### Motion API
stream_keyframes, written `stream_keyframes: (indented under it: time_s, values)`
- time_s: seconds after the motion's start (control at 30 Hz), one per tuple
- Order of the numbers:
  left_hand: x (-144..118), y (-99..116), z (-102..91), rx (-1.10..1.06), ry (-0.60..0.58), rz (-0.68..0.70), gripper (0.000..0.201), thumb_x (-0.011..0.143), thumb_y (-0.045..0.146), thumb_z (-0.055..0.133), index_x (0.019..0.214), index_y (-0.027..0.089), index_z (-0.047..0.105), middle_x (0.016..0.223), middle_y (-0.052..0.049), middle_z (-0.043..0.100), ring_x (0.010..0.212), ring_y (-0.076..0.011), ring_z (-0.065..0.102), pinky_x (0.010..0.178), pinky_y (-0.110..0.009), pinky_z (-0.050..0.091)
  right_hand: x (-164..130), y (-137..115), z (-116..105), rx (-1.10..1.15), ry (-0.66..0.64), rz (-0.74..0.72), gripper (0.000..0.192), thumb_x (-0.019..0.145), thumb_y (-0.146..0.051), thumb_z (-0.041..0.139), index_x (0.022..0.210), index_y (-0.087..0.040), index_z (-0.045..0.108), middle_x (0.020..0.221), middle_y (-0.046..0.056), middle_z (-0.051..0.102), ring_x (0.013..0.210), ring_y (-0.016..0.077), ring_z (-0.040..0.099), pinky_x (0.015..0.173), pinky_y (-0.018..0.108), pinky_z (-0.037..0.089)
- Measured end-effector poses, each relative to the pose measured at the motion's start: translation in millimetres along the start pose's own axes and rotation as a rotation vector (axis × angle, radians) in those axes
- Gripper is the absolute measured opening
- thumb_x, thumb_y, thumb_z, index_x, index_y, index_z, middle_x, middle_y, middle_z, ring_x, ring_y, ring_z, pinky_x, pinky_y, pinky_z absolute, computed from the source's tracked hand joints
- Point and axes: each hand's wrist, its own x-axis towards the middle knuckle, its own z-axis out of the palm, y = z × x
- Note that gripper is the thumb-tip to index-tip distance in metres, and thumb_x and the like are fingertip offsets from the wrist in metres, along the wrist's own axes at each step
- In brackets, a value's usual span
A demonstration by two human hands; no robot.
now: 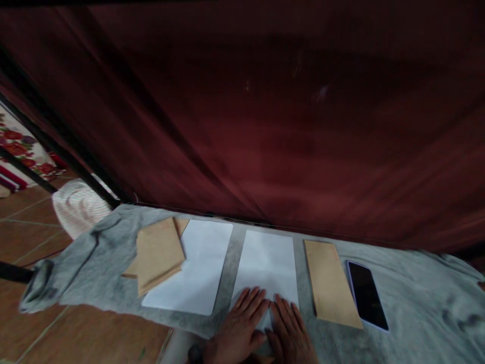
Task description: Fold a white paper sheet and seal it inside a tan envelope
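A white sheet of paper [268, 258] lies on the grey cloth in front of me. My left hand [242, 323] rests flat on its near part, fingers stretched out and pointing up and to the right. Beside it, my right hand [290, 326] also lies flat on the paper, fingers extended. The fingertips of the two hands come close together, with a strip of white paper showing between them. The sheet's near edge is hidden under the hands. Neither hand grasps anything.
Left of the sheet are more white paper [202, 273] and a pile of brown envelopes [159, 253] overlapping it. On the right lie a brown envelope [331, 283] and a phone [367, 293]. Grey cloth [98, 268] covers the surface; a dark red curtain [265, 126] hangs behind.
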Motion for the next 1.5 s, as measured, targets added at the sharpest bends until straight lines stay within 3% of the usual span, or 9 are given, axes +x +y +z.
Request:
stream_keyframes:
  time_s: [0.13, 0.27, 0.47, 0.73, 1.0, 1.2, 1.37, 1.5]
  values:
    - [-1.0, 3.6, -13.6, -0.032, -0.091, -0.015, 0.084, 0.087, 0.026, 0.067, 0.162, 0.029, 0.029, 0.171, -0.004, 0.021, 0.158, -0.0298, 0.021, 0.129, -0.053, 0.022, -0.7, 3.0, 1.4, 0.01, 0.018, -0.016, 0.057, 0.101, -0.041, 0.05, 0.15, -0.012, 0.05, 0.147, 0.016, 0.059, 0.138, 0.0286, 0.054, 0.116, 0.042, 0.038]
    - [1.6, 12.2, -13.9, -0.038, -0.145, -0.039, 0.078, 0.091, 0.028, 0.061, 0.162, 0.022, 0.03, 0.171, -0.008, 0.02, 0.158, -0.0316, 0.018, 0.129, -0.054, 0.019, -1.2, 2.1, 1.1, -0.008, 0.022, -0.038, 0.057, 0.1, -0.041, 0.049, 0.148, -0.012, 0.053, 0.149, 0.017, 0.058, 0.14, 0.0291, 0.051, 0.119, 0.044, 0.035]
    - [5.5, 13.3, -8.9, 0.008, -0.124, -0.011, 0.067, 0.097, 0.031, 0.052, 0.16, 0.016, 0.035, 0.169, -0.013, 0.026, 0.157, -0.0318, 0.021, 0.128, -0.053, 0.021, -1.9, 2.4, -1.8, 0.032, -0.015, -0.026, 0.062, 0.097, -0.039, 0.055, 0.152, -0.013, 0.047, 0.156, 0.016, 0.05, 0.148, 0.0302, 0.042, 0.12, 0.044, 0.036]
    - [3.3, 11.1, -3.5, 0.122, -0.095, 0.033, 0.065, 0.094, 0.013, 0.047, 0.158, 0.014, 0.039, 0.165, -0.014, 0.037, 0.155, -0.0301, 0.028, 0.127, -0.051, 0.025, 0.7, 0.9, -7.0, 0.034, -0.042, -0.042, 0.061, 0.093, -0.031, 0.055, 0.15, -0.01, 0.049, 0.155, 0.017, 0.05, 0.15, 0.0298, 0.039, 0.124, 0.047, 0.031]
    - [3.4, -9.5, -15.5, 0.054, -0.091, -0.017, 0.069, 0.08, -0.001, 0.049, 0.144, 0.021, 0.057, 0.154, -0.008, 0.054, 0.142, -0.0254, 0.051, 0.12, -0.042, 0.041, -1.8, 17.0, -27.8, 0.239, -0.28, 0.023, 0.07, 0.086, -0.003, 0.049, 0.152, -0.025, 0.048, 0.15, 0.005, 0.058, 0.137, 0.0189, 0.056, 0.117, 0.04, 0.046]
    - [-14.3, -34.0, -32.3, -0.035, 0.018, -0.048, 0.05, 0.086, 0.001, 0.051, 0.128, 0.022, 0.069, 0.141, -0.007, 0.066, 0.131, -0.0233, 0.061, 0.114, -0.041, 0.049, -1.3, 22.6, -50.0, 0.374, -0.393, 0.095, 0.063, 0.094, -0.006, 0.048, 0.152, -0.03, 0.049, 0.149, 0.002, 0.06, 0.135, 0.0189, 0.058, 0.117, 0.041, 0.048]
    - [-23.9, -45.5, -32.6, -0.173, 0.112, -0.059, 0.031, 0.095, 0.012, 0.05, 0.111, 0.023, 0.074, 0.125, -0.005, 0.075, 0.118, -0.0217, 0.07, 0.107, -0.04, 0.055, -5.5, 26.5, -57.5, 0.423, -0.364, 0.138, 0.063, 0.092, -0.003, 0.047, 0.149, -0.03, 0.053, 0.147, 0.004, 0.061, 0.135, 0.0195, 0.059, 0.116, 0.042, 0.049]
    - [-23.4, -48.9, -30.1, -0.167, 0.06, -0.086, 0.05, 0.084, -0.001, 0.053, 0.123, 0.024, 0.071, 0.138, -0.004, 0.068, 0.129, -0.0215, 0.063, 0.113, -0.041, 0.051, -15.1, 34.8, -55.2, 0.469, -0.278, 0.182, 0.059, 0.092, -0.004, 0.048, 0.145, -0.028, 0.058, 0.148, 0.006, 0.06, 0.139, 0.0221, 0.055, 0.115, 0.047, 0.049]
